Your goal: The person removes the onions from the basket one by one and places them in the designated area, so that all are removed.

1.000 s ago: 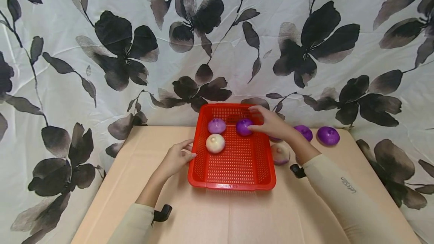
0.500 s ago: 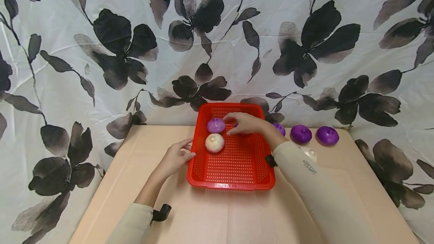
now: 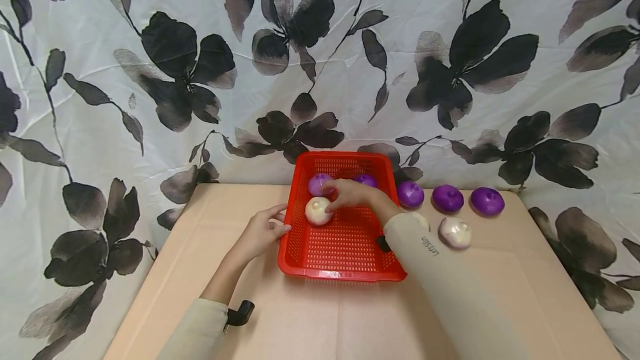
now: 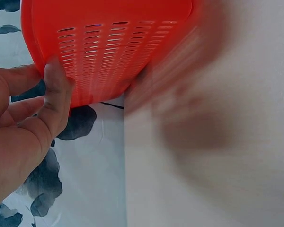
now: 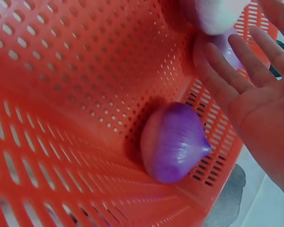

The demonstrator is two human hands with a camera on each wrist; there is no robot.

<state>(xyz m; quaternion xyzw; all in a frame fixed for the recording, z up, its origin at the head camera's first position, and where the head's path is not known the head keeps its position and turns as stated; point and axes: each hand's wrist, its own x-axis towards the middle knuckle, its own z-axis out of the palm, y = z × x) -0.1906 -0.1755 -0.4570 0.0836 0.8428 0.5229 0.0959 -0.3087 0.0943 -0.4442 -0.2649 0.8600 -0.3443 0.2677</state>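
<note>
A red perforated plastic basket [image 3: 340, 275] stands on the table. Its left rim is pinched by my left hand [image 3: 262, 232], thumb and fingers on either side in the left wrist view. Inside lie a white onion [image 3: 316, 213], a purple onion [image 3: 318, 184] behind it and another purple onion [image 3: 365, 180] at the back right, large in the right wrist view. My right hand [image 3: 350, 192] reaches over the basket, its thumb beside the white onion. In the right wrist view its fingers [image 5: 253, 61] are extended near the white onion and the purple one behind it.
Right of the basket, three purple onions, the nearest one [image 3: 410, 194] by its rim, form a row at the table's back. A white onion [image 3: 455, 233] lies before them; another pale one is partly behind my sleeve. A floral cloth [image 3: 370, 99] hangs behind the table [image 3: 280, 321].
My right hand has let go of the purple onion at the basket's back right and moved left to the white onion. My left hand stays on the rim.
</note>
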